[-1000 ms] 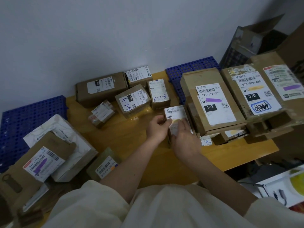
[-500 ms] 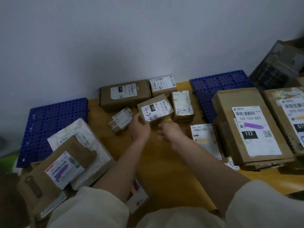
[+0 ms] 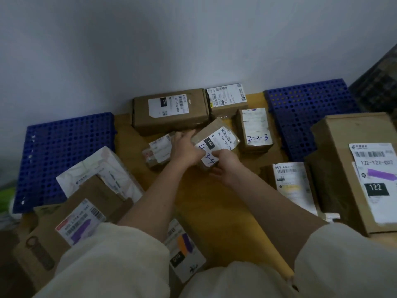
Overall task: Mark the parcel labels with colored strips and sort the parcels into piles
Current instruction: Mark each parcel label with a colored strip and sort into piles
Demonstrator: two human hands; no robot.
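Note:
A small brown parcel (image 3: 217, 138) with a white label reading 15H and blue handwriting sits tilted at the middle of the wooden table (image 3: 206, 203). My left hand (image 3: 185, 150) grips its left side and my right hand (image 3: 225, 166) grips its near edge, thumb on the label. Just to the right lies the parcel with a faint yellow strip (image 3: 293, 183). A big box labelled 122 with a purple strip (image 3: 365, 168) stands at the right edge.
Unmarked parcels crowd the back: a long box (image 3: 171, 110), a small one (image 3: 226, 100), one marked 2-2-3 (image 3: 254, 130), a tiny one (image 3: 158, 151). Purple-marked parcels (image 3: 79, 224) and a white mailer (image 3: 101, 175) pile at the left. Blue perforated panels (image 3: 64, 155) flank both sides.
Both hands left the yellow-strip parcel, reached back left and took hold of the 15H parcel. My view swung to the left.

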